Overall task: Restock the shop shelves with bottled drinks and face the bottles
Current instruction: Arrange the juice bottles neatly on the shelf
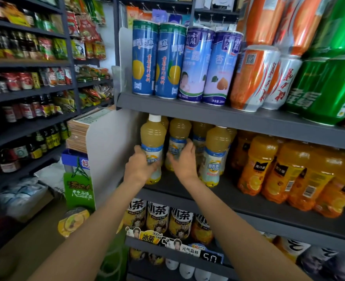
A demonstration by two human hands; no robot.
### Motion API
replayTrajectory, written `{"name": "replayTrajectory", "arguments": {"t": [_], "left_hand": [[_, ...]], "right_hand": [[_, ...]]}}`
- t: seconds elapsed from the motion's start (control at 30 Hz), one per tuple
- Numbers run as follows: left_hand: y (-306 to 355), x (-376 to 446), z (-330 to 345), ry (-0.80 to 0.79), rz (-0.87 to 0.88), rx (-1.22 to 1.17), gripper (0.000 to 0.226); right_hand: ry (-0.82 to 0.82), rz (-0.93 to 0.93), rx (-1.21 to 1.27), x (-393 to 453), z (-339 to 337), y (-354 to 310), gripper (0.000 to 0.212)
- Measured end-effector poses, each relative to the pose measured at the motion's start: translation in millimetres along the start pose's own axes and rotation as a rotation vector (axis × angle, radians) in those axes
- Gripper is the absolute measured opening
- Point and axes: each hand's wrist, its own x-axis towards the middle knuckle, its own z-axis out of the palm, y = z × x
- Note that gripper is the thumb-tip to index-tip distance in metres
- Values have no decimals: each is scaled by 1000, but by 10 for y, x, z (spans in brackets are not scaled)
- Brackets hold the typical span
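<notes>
Several pale yellow juice bottles with white and blue labels stand at the left end of the grey middle shelf [248, 201]. My left hand [140, 166] grips the front left bottle [153, 136], which has a white cap, around its label. My right hand [184, 159] holds the second bottle [178, 134], just to the right and a little further back, fingers wrapped on its label. A third bottle of the same kind [215, 157] stands free at the front, right of my right hand.
Orange juice bottles [269, 169] fill the shelf to the right. Tall blue cans [157, 59], orange cans and green cans stand on the shelf above. Iced tea bottles [157, 220] sit below. A white side panel [106, 151] bounds the shelf on the left.
</notes>
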Motion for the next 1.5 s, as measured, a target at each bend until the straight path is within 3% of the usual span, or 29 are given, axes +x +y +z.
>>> {"name": "replayTrajectory", "arguments": {"t": [0.1, 0.2, 0.43, 0.83, 1.27, 1.4, 1.5], "left_hand": [[-36, 7, -15, -13, -1, -27, 50], [-60, 70, -42, -57, 6, -49, 50], [-68, 171, -35, -131, 10, -125, 52], [-92, 190, -19, -173, 1, -214, 55], [-111, 360, -72, -341, -10, -223, 60], [-120, 333, -7, -293, 3, -239, 60], [-180, 234, 107, -121, 65, -221, 69]], "right_hand": [[-53, 150, 60, 256, 58, 46, 70], [-80, 228, 85, 341, 128, 111, 56], [216, 178, -106, 139, 267, 180, 49], [-74, 234, 17, 378, 110, 192, 56], [22, 218, -81, 328, 191, 210, 45], [23, 240, -75, 368, 207, 173, 44], [2, 275, -60, 371, 205, 128, 48]]}}
